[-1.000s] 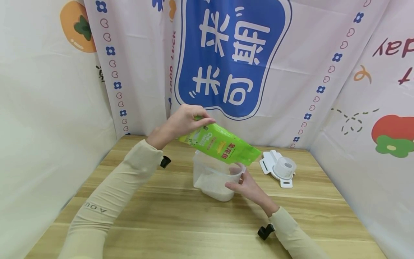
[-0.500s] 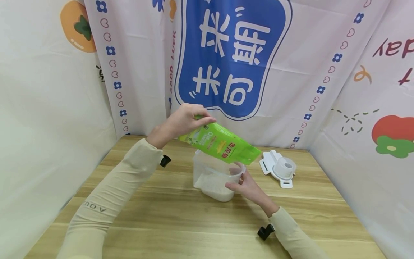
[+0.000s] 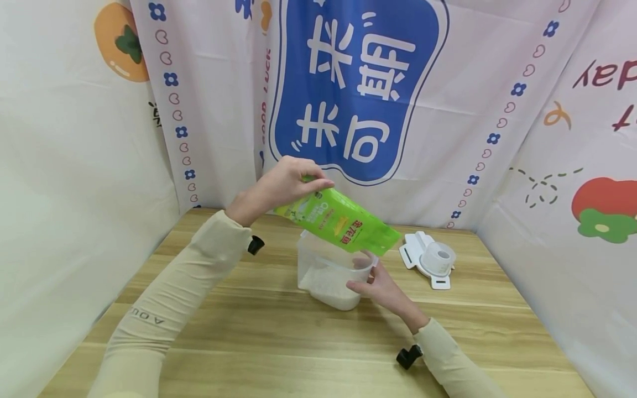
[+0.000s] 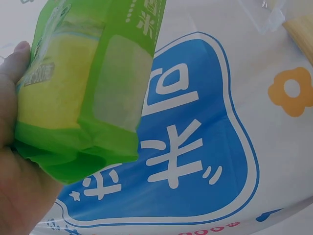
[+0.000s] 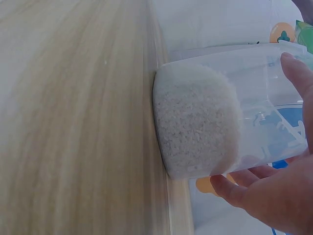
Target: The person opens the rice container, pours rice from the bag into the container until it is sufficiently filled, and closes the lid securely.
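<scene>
My left hand [image 3: 286, 185] grips the bottom end of a green rice bag [image 3: 343, 224], which is tilted with its other end lower, over the opening of a clear plastic container. The left wrist view shows the bag's folded green base [image 4: 78, 152] against the palm. Below, the container [image 3: 320, 262] stands upright on the table, its lower part filled with white rice [image 5: 195, 122]. My right hand [image 3: 385, 293] holds the container's right side near the rim, with the thumb in front and fingers behind. The bag's mouth is hidden in the head view.
A white lid [image 3: 415, 249] lies on the table to the right of the container, with a clear measuring cup [image 3: 438, 258] on top. Printed curtains [image 3: 219, 110] enclose the wooden table [image 3: 278, 348] at the back and both sides.
My left hand has lifted very slightly, and the lower end of the bag has dipped a little. The right hand and the container have stayed in place.
</scene>
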Tool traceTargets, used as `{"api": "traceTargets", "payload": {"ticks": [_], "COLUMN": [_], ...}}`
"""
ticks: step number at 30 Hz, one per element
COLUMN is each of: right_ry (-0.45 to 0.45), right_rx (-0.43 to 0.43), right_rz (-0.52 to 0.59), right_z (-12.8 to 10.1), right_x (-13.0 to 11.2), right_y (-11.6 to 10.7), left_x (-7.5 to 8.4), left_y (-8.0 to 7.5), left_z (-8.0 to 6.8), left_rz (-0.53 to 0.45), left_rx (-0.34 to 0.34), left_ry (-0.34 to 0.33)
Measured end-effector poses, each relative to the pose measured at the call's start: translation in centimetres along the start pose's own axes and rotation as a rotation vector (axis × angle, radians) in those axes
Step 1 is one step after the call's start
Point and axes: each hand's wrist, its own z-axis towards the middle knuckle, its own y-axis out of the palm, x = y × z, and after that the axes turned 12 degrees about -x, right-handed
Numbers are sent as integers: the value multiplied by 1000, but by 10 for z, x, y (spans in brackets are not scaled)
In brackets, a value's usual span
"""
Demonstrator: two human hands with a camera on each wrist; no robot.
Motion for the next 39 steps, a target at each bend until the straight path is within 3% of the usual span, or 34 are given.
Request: {"api": "traceTargets", "payload": {"ticks": [27,39], "right_ry": [-25,-10], "right_rx": [-4,-5], "right_rz": [-18,-3], "right_z": [1,1], "right_x": [-1,-1], "right_y": [0,-1], "left_x": [4,10], "left_y": [-2,-5], "left_z": [7,11], "left_rz": [-7,27], "left_rx": [-76,-106], "left_ry": [-49,-25]}}
